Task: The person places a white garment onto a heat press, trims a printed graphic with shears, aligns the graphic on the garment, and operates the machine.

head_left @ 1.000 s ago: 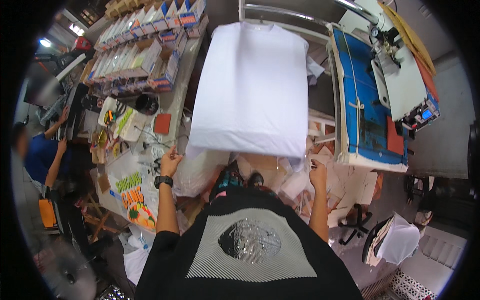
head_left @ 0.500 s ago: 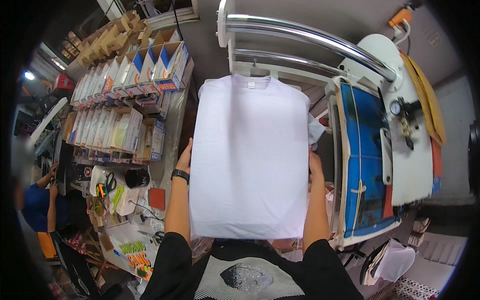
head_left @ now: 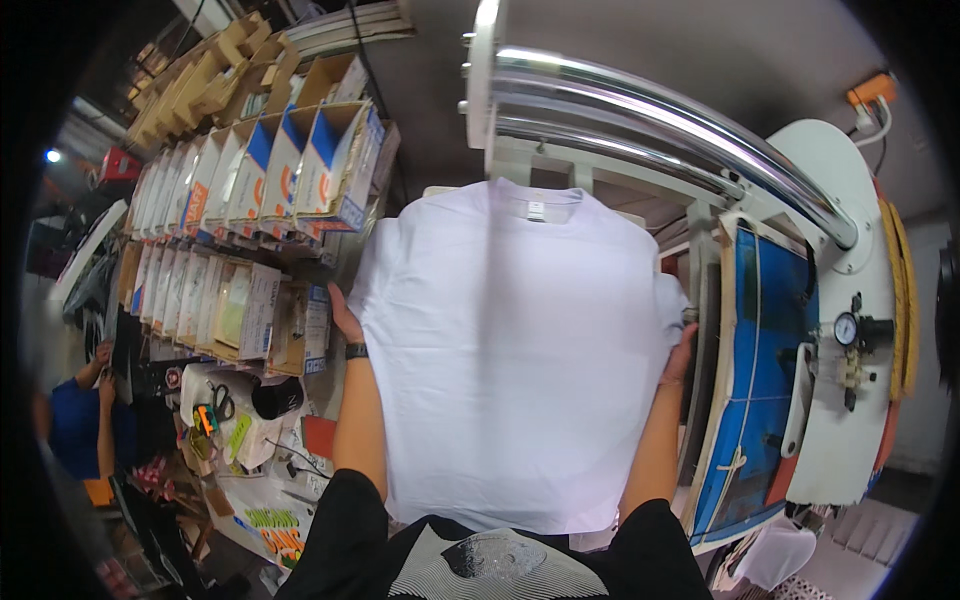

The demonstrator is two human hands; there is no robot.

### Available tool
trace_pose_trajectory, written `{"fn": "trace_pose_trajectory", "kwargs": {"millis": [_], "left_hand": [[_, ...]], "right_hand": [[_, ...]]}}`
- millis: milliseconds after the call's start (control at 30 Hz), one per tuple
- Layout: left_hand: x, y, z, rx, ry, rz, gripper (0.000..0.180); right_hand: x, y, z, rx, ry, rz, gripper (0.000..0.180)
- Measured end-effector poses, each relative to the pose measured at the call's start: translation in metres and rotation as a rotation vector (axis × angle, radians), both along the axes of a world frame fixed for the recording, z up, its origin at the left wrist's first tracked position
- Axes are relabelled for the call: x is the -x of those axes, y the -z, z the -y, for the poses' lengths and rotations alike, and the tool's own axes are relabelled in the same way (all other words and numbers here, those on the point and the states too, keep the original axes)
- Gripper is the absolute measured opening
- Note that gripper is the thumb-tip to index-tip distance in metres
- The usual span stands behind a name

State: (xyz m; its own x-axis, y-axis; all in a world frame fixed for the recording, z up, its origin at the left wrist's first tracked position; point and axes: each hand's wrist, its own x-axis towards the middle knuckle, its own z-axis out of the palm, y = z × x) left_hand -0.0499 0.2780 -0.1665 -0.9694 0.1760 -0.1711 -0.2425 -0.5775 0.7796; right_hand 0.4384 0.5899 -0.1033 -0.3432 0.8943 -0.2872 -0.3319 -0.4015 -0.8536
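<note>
A white T-shirt (head_left: pixel 530 360) lies spread in front of me, collar at the far end, over a flat support whose pale edge (head_left: pixel 632 217) peeks out behind the shoulders. Shallow creases run across its front. My left hand (head_left: pixel 345 318), a dark watch at the wrist, is at the shirt's left side just below the sleeve, fingers stretched out. On the opposite side my right hand (head_left: pixel 680 355) rests against the right sleeve, its fingers straight and partly hidden by the cloth. Neither hand visibly pinches the fabric.
Right of the shirt stands a heat press with a blue padded plate (head_left: pixel 765 370), chrome bars (head_left: pixel 660 95) and a pressure gauge (head_left: pixel 845 328). Boxes (head_left: pixel 330 170) fill the left shelf. Scissors (head_left: pixel 222 400) lie on a cluttered table. Another person (head_left: pixel 80 420) works far left.
Both hands have moved outward and slightly farther down the view. The shirt's sleeves now spread out to the sides, and its body looks wider. My view has shifted a little left.
</note>
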Motion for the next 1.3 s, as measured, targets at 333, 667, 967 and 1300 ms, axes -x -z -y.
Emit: {"fn": "trace_pose_trajectory", "kwargs": {"millis": [333, 667, 967, 1300], "left_hand": [[0.04, -0.049, 0.0, 0.247, 0.151, 0.181, 0.047], [0.075, 0.013, 0.052, 1.006, 0.315, -0.463, 0.04], [0.077, -0.003, 0.018, 0.388, 0.229, 0.252, 0.038], [0.074, 0.008, 0.013, 0.379, 0.169, 0.233, 0.037]], "right_hand": [[-0.001, 0.027, -0.049, 0.165, 0.145, 0.111, 0.042], [0.014, 0.05, -0.045, 0.043, 0.23, 0.249, 0.041], [0.019, 0.029, -0.034, 0.096, 0.379, 0.057, 0.052], [0.012, 0.063, -0.043, -0.021, 0.419, 0.211, 0.051]]}}
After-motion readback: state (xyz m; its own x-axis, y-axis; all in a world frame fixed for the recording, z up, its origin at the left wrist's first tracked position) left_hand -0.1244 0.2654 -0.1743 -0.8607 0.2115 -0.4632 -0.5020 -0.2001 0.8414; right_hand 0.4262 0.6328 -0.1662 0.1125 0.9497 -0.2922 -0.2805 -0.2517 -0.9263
